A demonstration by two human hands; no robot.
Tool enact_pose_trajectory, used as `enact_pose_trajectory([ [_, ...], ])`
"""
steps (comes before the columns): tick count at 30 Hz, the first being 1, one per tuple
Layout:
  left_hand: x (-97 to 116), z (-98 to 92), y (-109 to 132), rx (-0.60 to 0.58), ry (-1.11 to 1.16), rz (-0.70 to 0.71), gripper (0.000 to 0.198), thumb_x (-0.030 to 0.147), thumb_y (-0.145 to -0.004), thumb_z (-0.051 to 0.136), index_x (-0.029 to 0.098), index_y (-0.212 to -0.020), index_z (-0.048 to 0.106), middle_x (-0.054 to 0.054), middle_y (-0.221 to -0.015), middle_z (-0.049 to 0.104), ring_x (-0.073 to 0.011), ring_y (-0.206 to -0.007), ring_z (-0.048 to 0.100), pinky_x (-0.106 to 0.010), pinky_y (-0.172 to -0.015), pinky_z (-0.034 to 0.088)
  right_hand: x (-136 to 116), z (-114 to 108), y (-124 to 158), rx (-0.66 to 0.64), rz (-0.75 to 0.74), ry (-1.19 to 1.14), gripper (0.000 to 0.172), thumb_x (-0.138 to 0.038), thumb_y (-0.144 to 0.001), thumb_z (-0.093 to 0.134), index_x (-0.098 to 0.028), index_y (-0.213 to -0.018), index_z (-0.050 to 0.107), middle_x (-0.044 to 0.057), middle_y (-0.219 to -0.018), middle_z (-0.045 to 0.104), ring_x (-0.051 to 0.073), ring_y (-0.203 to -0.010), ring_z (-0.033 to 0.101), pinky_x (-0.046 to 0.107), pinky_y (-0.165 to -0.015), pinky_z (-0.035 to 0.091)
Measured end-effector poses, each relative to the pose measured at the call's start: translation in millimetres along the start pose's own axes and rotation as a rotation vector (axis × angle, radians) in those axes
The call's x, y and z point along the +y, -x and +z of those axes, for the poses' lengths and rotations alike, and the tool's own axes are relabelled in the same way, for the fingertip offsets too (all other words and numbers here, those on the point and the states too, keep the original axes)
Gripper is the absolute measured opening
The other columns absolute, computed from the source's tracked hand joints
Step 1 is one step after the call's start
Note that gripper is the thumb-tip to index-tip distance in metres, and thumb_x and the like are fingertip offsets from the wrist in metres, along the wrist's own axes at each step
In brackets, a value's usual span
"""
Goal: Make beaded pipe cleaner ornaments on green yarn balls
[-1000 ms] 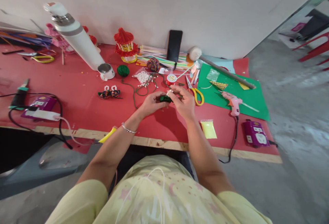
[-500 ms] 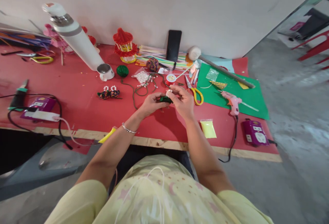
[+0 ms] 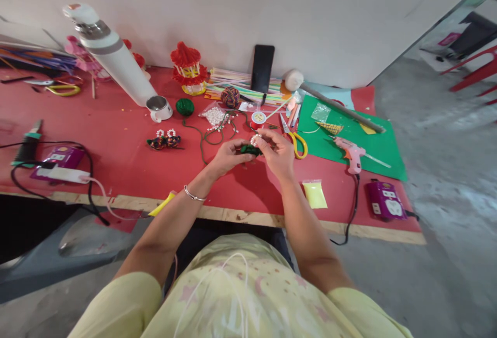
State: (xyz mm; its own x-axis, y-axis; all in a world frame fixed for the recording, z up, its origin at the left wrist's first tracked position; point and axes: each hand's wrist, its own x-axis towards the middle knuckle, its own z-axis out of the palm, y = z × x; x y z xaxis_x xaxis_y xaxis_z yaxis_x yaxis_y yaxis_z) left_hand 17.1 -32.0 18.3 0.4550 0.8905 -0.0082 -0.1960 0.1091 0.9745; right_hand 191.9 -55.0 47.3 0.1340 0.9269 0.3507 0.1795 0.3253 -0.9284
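Observation:
My left hand [image 3: 230,156] is closed on a small dark green yarn piece [image 3: 249,149], held just above the table. My right hand [image 3: 277,152] pinches a short string of white beads [image 3: 256,140] against the top of that piece. A green cord runs across the table from a ball of green yarn [image 3: 185,106] to near my left hand. Loose white beads [image 3: 214,116] lie in and around a clear bag beyond my hands. At left rests a multicoloured yarn piece [image 3: 164,142] with two bead loops.
Yellow-handled scissors [image 3: 298,145] and a red thread spool [image 3: 258,119] lie close to my right hand. Further right are a pink glue gun [image 3: 351,154] on green sheet and a purple power box [image 3: 385,201]. A white bottle [image 3: 116,61] and metal cup [image 3: 159,108] stand at left.
The bead string has shifted very slightly, and more of it shows as a curve above the green yarn piece. My hands stay almost in place.

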Motion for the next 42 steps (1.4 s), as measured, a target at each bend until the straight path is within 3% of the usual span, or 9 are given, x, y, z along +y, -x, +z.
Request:
enact_pose_trajectory([
  [6,-4,-0.9,-3,0.068,-0.114,0.054,0.043,0.032,-0.072,0.084,0.015,-0.110,0.070,-0.006,-0.092,0.075,-0.0182,-0.075,0.073,-0.026,-0.058,0.058,-4,-2,1,-0.041,-0.017,-0.031,0.029,-0.045,-0.092,0.071,-0.025,-0.113,0.076,0.005,-0.103,0.079,0.020,-0.092,0.075,0.032,-0.076,0.061],
  [9,-9,-6.3,-9,0.189,-0.338,0.229,0.033,0.029,-0.074,0.080,0.016,-0.103,0.072,-0.005,-0.091,0.074,-0.0168,-0.078,0.071,-0.027,-0.066,0.059,-7,-3,2,-0.065,-0.018,0.015,0.028,-0.047,-0.092,0.070,-0.024,-0.106,0.077,0.005,-0.102,0.078,0.018,-0.087,0.073,0.028,-0.066,0.057],
  [14,-8,-13.7,-13,0.362,-0.694,0.552,0.022,0.022,-0.080,0.072,0.020,-0.102,0.073,-0.008,-0.105,0.076,-0.0212,-0.104,0.070,-0.036,-0.094,0.057,-7,-1,4,-0.137,0.049,-0.027,0.028,-0.047,-0.089,0.072,-0.022,-0.102,0.076,0.004,-0.092,0.076,0.017,-0.079,0.070,0.025,-0.058,0.055],
  [18,-3,-12.1,-9,0.379,-0.816,0.665,0.023,0.015,-0.085,0.065,0.021,-0.106,0.072,-0.010,-0.115,0.074,-0.0220,-0.113,0.068,-0.038,-0.099,0.057,-1,4,4,-0.213,0.143,-0.086,0.035,-0.050,-0.087,0.072,-0.023,-0.108,0.074,0.004,-0.094,0.074,0.017,-0.078,0.069,0.025,-0.054,0.056],
  [22,-5,-11.9,-7,0.361,-0.869,0.757,0.029,0.011,-0.085,0.061,0.022,-0.110,0.071,-0.011,-0.120,0.072,-0.0219,-0.115,0.067,-0.040,-0.104,0.055,6,7,-1,-0.157,0.061,0.007,0.034,-0.047,-0.082,0.080,-0.021,-0.103,0.075,0.003,-0.092,0.073,0.015,-0.076,0.064,0.028,-0.065,0.056],
  [27,-6,-11.9,-6,0.369,-0.907,0.724,0.029,0.012,-0.087,0.062,0.023,-0.113,0.070,-0.011,-0.123,0.071,-0.0232,-0.119,0.066,-0.042,-0.108,0.054,10,6,-2,-0.131,-0.035,0.106,0.022,-0.041,-0.090,0.072,-0.022,-0.100,0.077,0.003,-0.088,0.070,0.016,-0.079,0.064,0.029,-0.069,0.053],
  [32,-1,-8.9,-5,0.433,-0.929,0.719,0.029,0.014,-0.087,0.062,0.022,-0.114,0.068,-0.010,-0.121,0.072,-0.0230,-0.118,0.067,-0.042,-0.106,0.055,11,7,1,-0.125,0.008,0.109,0.022,-0.039,-0.091,0.069,-0.022,-0.101,0.077,0.003,-0.084,0.070,0.016,-0.072,0.064,0.029,-0.066,0.054],
  [38,1,-7.5,-6,0.393,-0.924,0.755,0.031,0.010,-0.083,0.061,0.022,-0.111,0.064,-0.010,-0.121,0.071,-0.0218,-0.116,0.066,-0.040,-0.103,0.056,8,9,2,-0.097,0.023,0.139,0.016,-0.034,-0.086,0.069,-0.020,-0.090,0.075,0.002,-0.081,0.069,0.015,-0.071,0.061,0.028,-0.064,0.049],
  [42,-4,-8.9,-9,0.380,-0.894,0.664,0.038,0.007,-0.076,0.062,0.022,-0.111,0.062,-0.010,-0.122,0.070,-0.0220,-0.117,0.066,-0.038,-0.100,0.055,5,7,1,-0.111,0.077,0.170,0.015,-0.033,-0.083,0.066,-0.019,-0.082,0.072,0.000,-0.072,0.064,0.013,-0.064,0.054,0.026,-0.060,0.043],
])
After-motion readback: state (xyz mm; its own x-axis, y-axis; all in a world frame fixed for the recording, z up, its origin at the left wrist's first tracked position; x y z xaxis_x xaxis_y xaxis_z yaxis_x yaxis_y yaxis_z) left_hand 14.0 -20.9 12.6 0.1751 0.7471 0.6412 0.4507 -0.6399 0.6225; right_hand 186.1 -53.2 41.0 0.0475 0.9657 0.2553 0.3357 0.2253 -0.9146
